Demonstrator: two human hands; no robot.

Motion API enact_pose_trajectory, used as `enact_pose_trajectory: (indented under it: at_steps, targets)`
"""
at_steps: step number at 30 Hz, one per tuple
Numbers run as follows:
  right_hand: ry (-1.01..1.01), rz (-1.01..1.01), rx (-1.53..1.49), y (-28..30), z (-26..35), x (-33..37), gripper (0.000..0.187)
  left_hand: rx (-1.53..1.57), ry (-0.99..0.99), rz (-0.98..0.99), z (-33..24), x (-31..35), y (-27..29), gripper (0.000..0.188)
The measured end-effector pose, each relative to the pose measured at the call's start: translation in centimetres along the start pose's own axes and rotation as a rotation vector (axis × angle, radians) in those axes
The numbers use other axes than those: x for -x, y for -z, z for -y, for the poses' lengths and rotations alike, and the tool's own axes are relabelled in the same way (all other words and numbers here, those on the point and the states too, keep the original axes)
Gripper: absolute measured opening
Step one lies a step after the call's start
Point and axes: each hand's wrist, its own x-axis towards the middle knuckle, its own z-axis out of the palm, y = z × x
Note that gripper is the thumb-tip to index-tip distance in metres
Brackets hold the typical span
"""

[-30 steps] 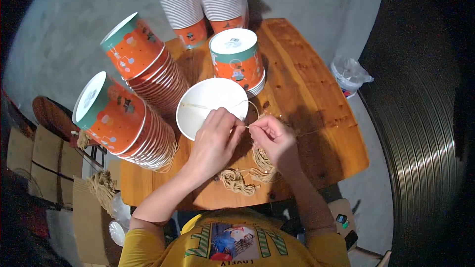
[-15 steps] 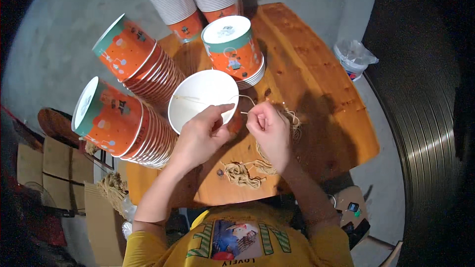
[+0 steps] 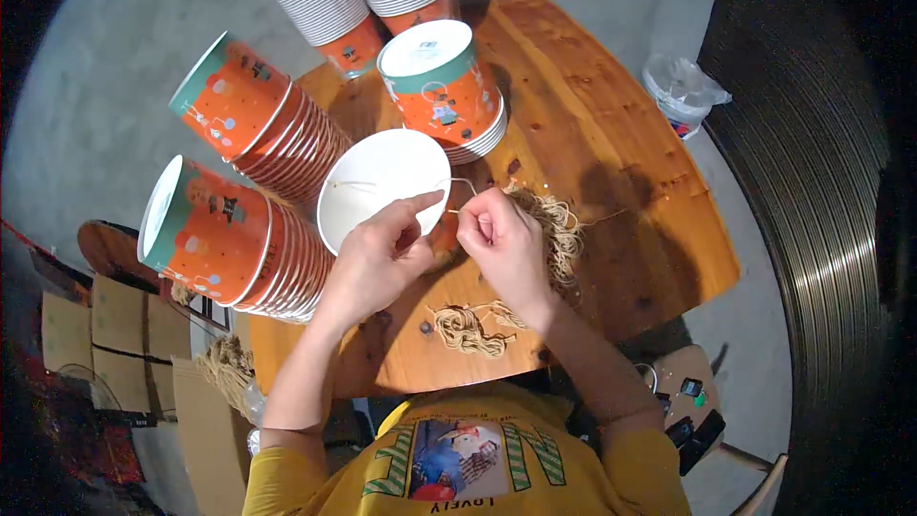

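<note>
Pale cord [image 3: 465, 181] shows between the hands [image 3: 377, 260] [image 3: 504, 247] beside a white bowl [image 3: 390, 164].

Cup stacks [image 3: 224, 239] stand left of the bowl [image 3: 394, 159].

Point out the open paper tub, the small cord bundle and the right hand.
Open paper tub [image 3: 387, 168], head view: white interior.
Small cord bundle [image 3: 466, 333], head view: middle of its strands.
Right hand [image 3: 508, 245], head view: back of the hand.

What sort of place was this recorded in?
Perhaps a small makeshift workspace, though its exact use is unclear: stacked orange-and-green paper tubs and tan cord share a wooden table.
</note>
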Motion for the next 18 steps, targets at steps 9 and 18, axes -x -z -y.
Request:
enact_pose_trajectory:
  at_steps: [9, 18]
  targets:
    - [0.000, 0.046, 0.056, 0.00, 0.15, -0.04, 0.014, -0.015, 0.019, 0.011, -0.09, -0.02, 0.12, 0.044]
    - [0.022, 0.055, 0.037, -0.55, -0.27, -0.22, 0.014, 0.001, 0.030, 0.068, 0.07, -0.22, 0.50, 0.041]
